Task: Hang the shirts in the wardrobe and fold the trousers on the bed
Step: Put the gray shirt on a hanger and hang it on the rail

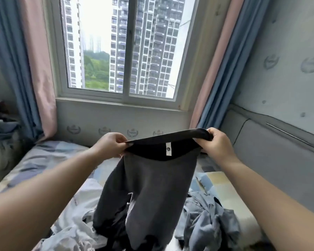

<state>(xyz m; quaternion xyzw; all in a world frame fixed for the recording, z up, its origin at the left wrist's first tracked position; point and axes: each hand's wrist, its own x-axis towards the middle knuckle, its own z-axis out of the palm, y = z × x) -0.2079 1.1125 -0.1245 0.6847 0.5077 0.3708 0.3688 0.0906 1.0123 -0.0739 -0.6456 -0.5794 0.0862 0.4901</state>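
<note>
From the head camera, a pair of dark grey trousers (149, 182) is held up in the air over the bed (43, 160), stretched by its waistband between two bare hands. The left hand (111, 144) has the left end of the waistband pinched, thumb on top and fingers (122, 142) curled round the fabric edge. The right hand (218, 144) grips the right end, where the band bunches into a dark roll under its curled fingers (213, 134). The waistband runs nearly level, a little higher on the right, and gapes open toward the camera, so the black inside shows with a small white label (168, 149) sewn at its middle. Below the band the trouser legs hang down, the lower ends reaching the heap of clothes on the bed; where exactly they end is hidden at the bottom edge of the view. On the bed, just right of the hanging legs, lies a crumpled blue-grey garment (207, 221), whether a shirt or not cannot be told. To the left of the legs lies rumpled pale fabric (71, 227), and something black shows between the two legs low down. The bedsheet is patterned in pale blue, grey and yellow patches. Beyond the hands stands a window (129, 51) with tall apartment blocks and green trees outside, flanked by blue and pink curtains (34, 69) on both sides. A grey padded headboard (272, 160) runs along the right wall.
</note>
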